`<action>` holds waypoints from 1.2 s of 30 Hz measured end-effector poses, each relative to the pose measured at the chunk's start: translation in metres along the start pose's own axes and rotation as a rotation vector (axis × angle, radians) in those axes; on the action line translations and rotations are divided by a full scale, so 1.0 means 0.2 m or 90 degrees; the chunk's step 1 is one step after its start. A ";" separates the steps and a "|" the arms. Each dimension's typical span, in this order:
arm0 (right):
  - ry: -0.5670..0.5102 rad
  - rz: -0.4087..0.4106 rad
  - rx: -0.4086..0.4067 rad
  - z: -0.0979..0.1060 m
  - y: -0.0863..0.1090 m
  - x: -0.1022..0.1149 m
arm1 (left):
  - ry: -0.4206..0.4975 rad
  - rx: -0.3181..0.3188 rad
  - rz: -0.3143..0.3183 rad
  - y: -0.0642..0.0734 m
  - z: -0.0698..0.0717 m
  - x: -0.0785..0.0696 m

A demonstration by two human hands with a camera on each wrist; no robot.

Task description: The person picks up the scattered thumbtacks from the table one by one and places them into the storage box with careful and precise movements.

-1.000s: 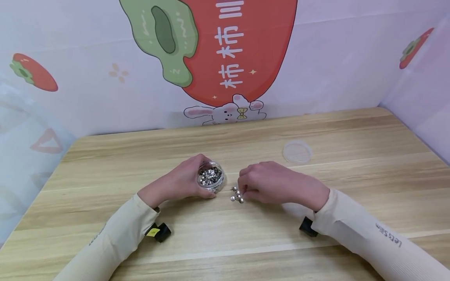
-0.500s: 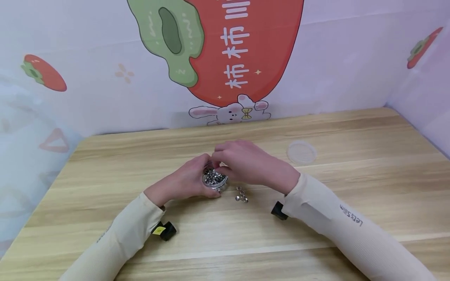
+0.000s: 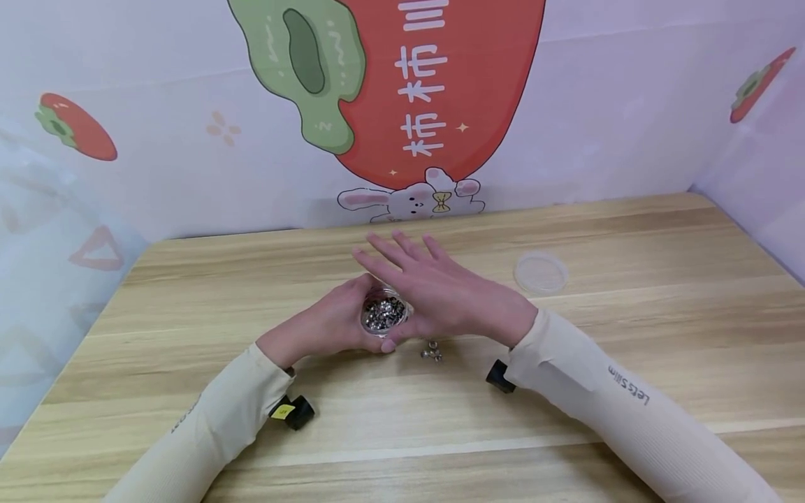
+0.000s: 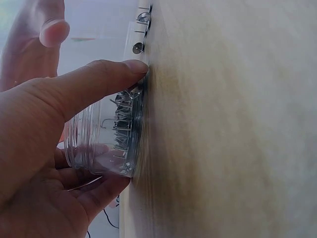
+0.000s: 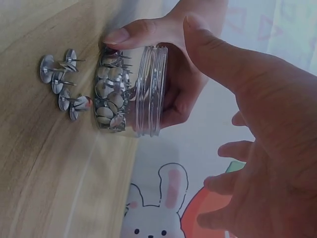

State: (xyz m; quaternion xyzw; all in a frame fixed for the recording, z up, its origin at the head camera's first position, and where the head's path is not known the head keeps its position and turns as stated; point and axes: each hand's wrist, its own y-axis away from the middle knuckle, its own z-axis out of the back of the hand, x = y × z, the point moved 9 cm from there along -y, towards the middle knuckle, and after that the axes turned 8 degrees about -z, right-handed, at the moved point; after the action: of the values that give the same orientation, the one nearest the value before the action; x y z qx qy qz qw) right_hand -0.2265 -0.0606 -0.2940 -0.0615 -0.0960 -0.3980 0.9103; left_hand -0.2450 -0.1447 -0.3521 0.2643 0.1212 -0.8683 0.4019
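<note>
L hand (image 3: 333, 318) grips a clear jar (image 5: 151, 91) w/ shiny pins (image 5: 105, 88) in it, standing up on the table (image 3: 402, 426). R hand (image 3: 440, 292) is spread wide, just above & beside the jar. A few loose pins (image 5: 47, 68) lie nr it.

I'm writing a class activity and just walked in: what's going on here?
A person's left grip holds a clear jar partly filled with metal thumbtacks, on a wooden table. The right grip, spread open and empty, is by the jar's uncovered mouth. Several loose thumbtacks lie on the table near the jar, and a round clear lid lies farther back to the right.
</note>
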 end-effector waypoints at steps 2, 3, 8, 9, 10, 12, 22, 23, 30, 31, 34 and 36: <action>0.003 0.007 -0.006 0.00 0.00 0.01 | 0.005 0.002 -0.006 0.00 0.00 0.00; 0.004 0.009 -0.007 0.00 0.00 0.01 | 0.006 0.002 -0.007 0.00 0.00 0.00; 0.008 0.014 -0.009 0.01 0.04 0.02 | 0.006 0.000 -0.014 0.00 0.00 -0.01; 0.008 0.013 -0.008 0.01 0.05 0.02 | 0.007 -0.001 -0.014 0.00 0.00 -0.01; 0.010 0.013 -0.007 0.01 0.07 0.01 | 0.008 -0.002 -0.013 0.00 0.00 -0.01; 0.015 0.012 -0.007 0.02 0.12 0.00 | 0.003 -0.003 -0.003 0.00 0.00 0.00; -0.005 -0.003 0.003 0.04 0.26 -0.08 | -0.006 -0.005 0.030 0.03 0.01 0.01; -0.009 -0.004 0.011 0.04 0.26 -0.08 | -0.004 -0.005 0.031 0.03 0.01 0.01; -0.002 0.028 0.068 -0.05 0.26 -0.03 | -0.004 -0.009 0.030 0.03 0.01 0.01; -0.003 0.032 0.075 -0.07 0.26 -0.02 | -0.005 -0.009 0.029 0.03 0.01 0.01; -0.017 0.028 0.097 -0.12 0.26 -0.03 | -0.008 -0.008 0.026 0.03 0.00 0.01; -0.019 0.025 0.106 -0.14 0.26 -0.04 | -0.007 -0.007 0.025 0.02 0.00 0.01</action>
State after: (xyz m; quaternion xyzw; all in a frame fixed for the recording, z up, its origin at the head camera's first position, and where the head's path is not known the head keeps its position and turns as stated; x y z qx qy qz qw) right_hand -0.1904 -0.0255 -0.3251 0.0065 -0.1414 -0.3695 0.9184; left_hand -0.2422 -0.1480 -0.3529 0.2596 0.1186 -0.8611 0.4209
